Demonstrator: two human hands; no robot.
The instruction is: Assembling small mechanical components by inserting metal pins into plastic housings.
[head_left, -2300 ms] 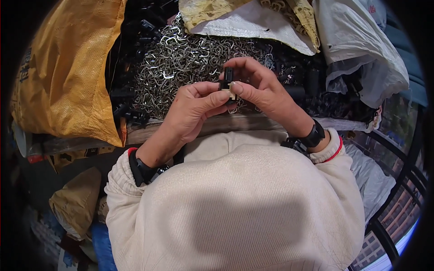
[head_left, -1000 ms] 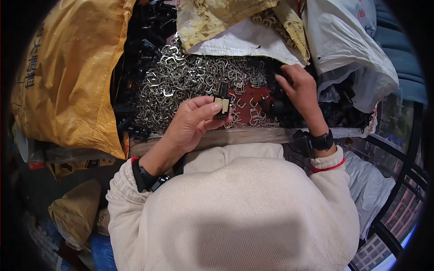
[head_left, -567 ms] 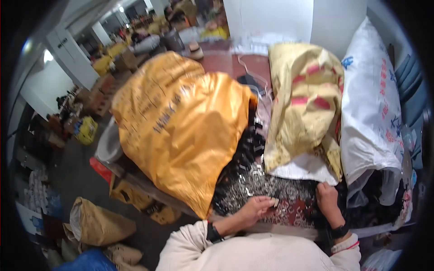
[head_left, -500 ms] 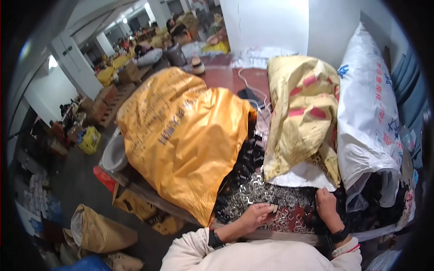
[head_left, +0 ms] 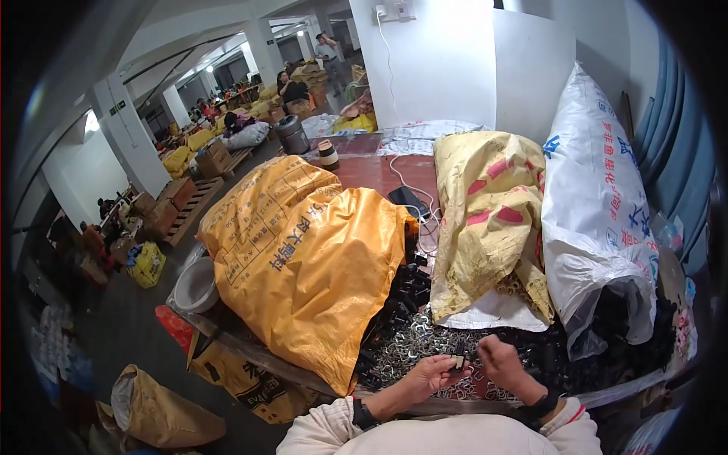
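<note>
Sleeves (head_left: 326, 426) of cream knit are filling the bottom of the frame, and beyond their cuffs my two hands are standing close together, right of centre. My left hand (head_left: 431, 376) is pinching a small black-and-pale part (head_left: 459, 363) between thumb and fingertips. My right hand (head_left: 503, 365) is hovering just beside it, fingers curling toward the thumb; whether it is pinching anything, I cannot tell.

Around and beyond my left hand, metal hooks (head_left: 406, 339) are lying in a tangled heap. Black parts (head_left: 402, 292) are crowding in under the orange sack's edge, and more are lying at the lower right. As I am judging it, this one piece is being worked on and plenty of loose stock is remaining. Whether the piece is complete, or whether any of those black parts are already done, the view is not showing.

Farther up, an orange sack (head_left: 318, 258) is sprawling left of centre, a yellow sack (head_left: 485, 220) is lying right of centre, and a white sack (head_left: 595, 205) is leaning at the right. A grey tub (head_left: 199, 288) is sitting by the orange sack's left side. Past them, the red tabletop (head_left: 358, 168) is bearing a cup (head_left: 328, 155) and a dark pot (head_left: 292, 136). Farthest off, at the upper left, cartons (head_left: 214, 158) are standing among pillars.
</note>
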